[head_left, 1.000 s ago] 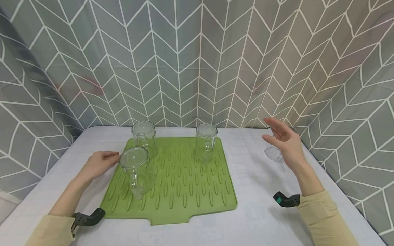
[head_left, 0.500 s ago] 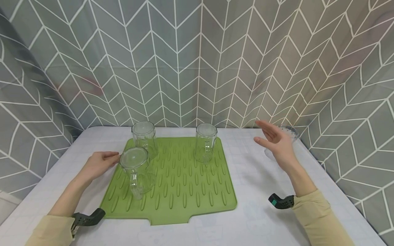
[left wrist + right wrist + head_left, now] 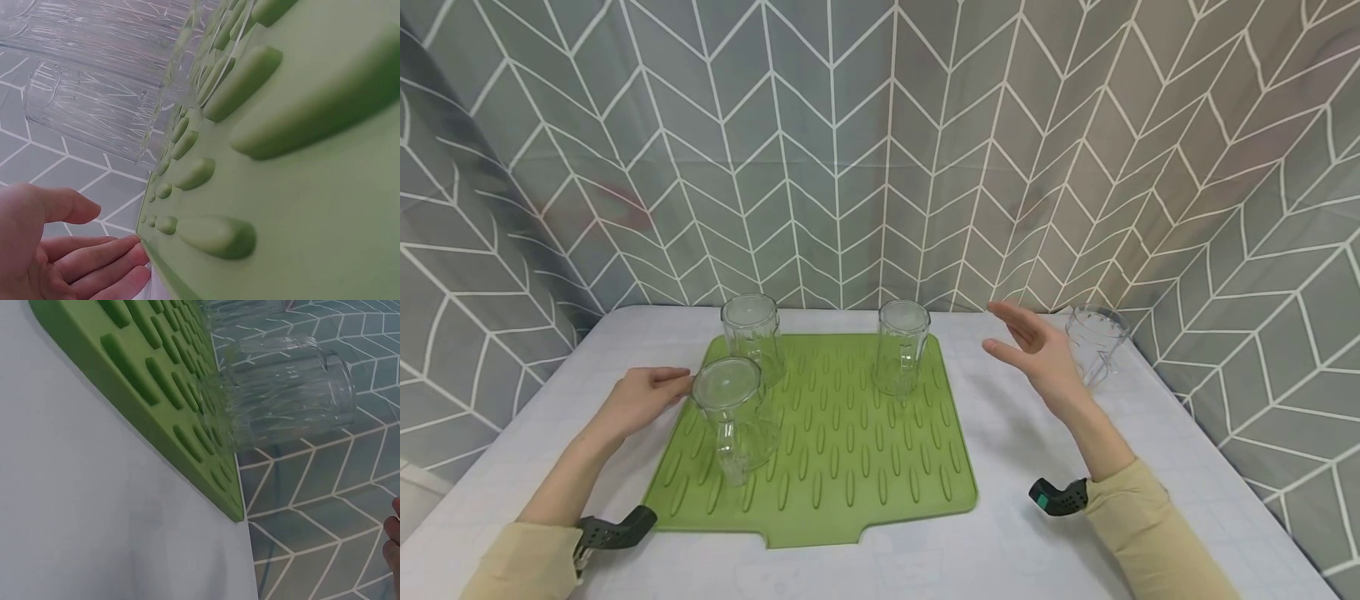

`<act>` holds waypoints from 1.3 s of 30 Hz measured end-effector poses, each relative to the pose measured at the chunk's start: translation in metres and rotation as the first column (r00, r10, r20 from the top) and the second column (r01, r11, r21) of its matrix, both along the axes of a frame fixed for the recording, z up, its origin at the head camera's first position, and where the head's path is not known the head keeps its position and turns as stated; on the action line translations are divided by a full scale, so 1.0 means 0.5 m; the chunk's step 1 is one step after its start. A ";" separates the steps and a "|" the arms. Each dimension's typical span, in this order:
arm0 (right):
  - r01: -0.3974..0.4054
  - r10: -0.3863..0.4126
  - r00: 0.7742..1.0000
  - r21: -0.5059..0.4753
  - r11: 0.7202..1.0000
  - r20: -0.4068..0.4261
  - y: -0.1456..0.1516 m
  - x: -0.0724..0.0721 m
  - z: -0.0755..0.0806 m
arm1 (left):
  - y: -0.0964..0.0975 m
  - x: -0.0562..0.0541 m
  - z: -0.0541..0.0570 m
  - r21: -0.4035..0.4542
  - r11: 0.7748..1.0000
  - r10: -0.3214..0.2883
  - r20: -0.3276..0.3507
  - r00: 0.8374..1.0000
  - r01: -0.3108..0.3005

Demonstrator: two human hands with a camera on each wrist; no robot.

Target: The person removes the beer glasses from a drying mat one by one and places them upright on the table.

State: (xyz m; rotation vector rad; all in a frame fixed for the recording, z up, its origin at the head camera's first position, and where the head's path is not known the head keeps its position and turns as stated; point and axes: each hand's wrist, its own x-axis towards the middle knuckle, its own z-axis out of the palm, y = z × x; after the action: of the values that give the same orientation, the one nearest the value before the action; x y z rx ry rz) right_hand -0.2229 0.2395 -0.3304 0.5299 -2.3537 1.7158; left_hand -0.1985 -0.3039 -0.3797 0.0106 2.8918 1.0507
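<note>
My left hand (image 3: 643, 402) rests by the left edge of a green ridged drying mat (image 3: 842, 512), fingers relaxed, their tips at the edge in the left wrist view. Beside it a clear glass mug (image 3: 730, 387) stands upside down on the mat, handle toward me. Behind that stands a second inverted glass mug (image 3: 751, 321). My right hand (image 3: 1037, 358) hovers with nothing in it, thumb and fingers apart, right of the mat. A third inverted glass mug (image 3: 901, 350) stands at the mat's back right. Another glass mug (image 3: 1097, 327) stands upright on the table, partly behind my right hand.
The mat lies on a white-covered table (image 3: 970, 558), with a tab at its front edge. A grey curtain (image 3: 865, 167) with white zigzag lines closes off the back and sides. Each wrist wears a black camera mount (image 3: 617, 530).
My right hand has moved left, away from the upright mug at the right and toward the mat, uncovering more of that mug. The left hand and the mugs on the mat stay put.
</note>
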 end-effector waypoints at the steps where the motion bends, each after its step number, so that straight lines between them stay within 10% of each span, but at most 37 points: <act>1: -0.002 0.002 1.000 0.001 1.000 0.003 -0.005 -0.001 -0.001 | 0.000 0.000 0.000 -0.002 1.000 0.001 0.002 1.000 -0.001; 39: -0.022 0.025 0.995 -0.034 0.999 0.099 -0.130 -0.029 -0.016 | 0.002 0.000 0.001 -0.003 1.000 0.001 -0.005 1.000 -0.001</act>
State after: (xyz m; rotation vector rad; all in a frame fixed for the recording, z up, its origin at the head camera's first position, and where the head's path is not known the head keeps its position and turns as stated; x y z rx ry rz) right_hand -0.2373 0.1744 -0.3381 0.4791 -2.3912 1.8283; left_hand -0.1987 -0.3026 -0.3791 0.0120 2.8979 1.0473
